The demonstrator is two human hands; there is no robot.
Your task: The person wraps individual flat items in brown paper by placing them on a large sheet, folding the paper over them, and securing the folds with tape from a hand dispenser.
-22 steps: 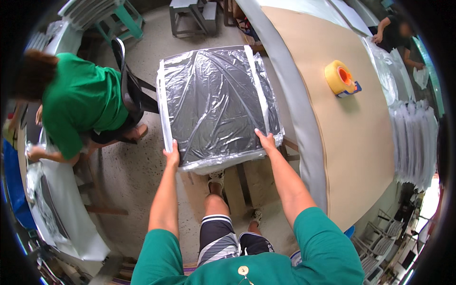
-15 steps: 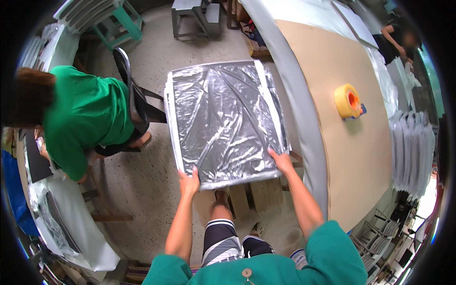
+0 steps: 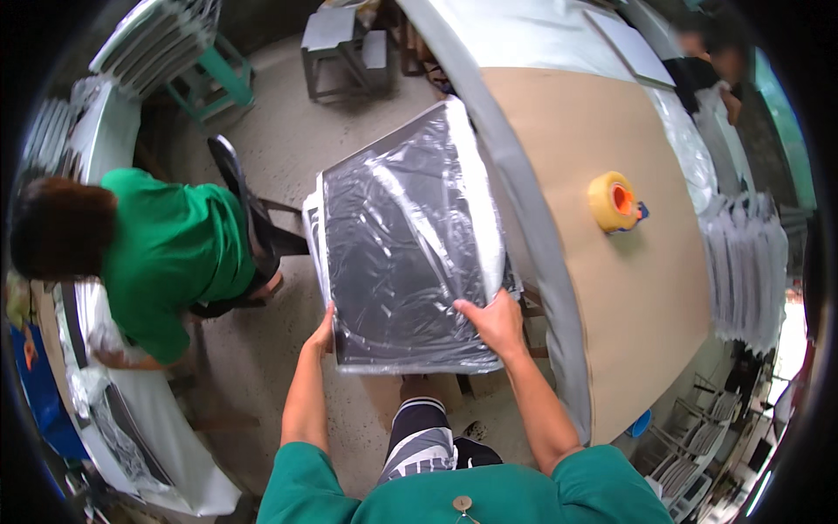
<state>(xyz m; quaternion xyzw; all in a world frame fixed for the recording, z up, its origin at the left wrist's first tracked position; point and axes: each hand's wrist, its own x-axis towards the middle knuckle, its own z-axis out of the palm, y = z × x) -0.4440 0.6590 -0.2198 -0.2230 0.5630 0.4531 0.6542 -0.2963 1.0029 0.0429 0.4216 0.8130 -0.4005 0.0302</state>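
A flat, dark rectangular panel in shiny clear plastic (image 3: 397, 253) lies in front of me, its far edge slanting up to the right. Whitish layers (image 3: 314, 231) show along its left side, so it may be the top of a stack. My left hand (image 3: 323, 332) is closed on the near part of its left edge, fingers mostly hidden. My right hand (image 3: 496, 325) grips the near right side, thumb laid on top of the plastic and fingers out of sight underneath. What bears the panel from below is mostly hidden.
To the right, a padded table with a brown sheet (image 3: 646, 306) carries a yellow tape roll (image 3: 614, 203). A co-worker in green (image 3: 175, 244) sits at the left beside a black chair (image 3: 231, 175). A grey step stool (image 3: 332, 44) stands beyond. Another person (image 3: 698, 79) is at far right.
The panel has turned and shifted, its far left corner now lower. My right hand has moved left and inward over it; my left hand has slid onto its left side. The co-worker has shifted too.
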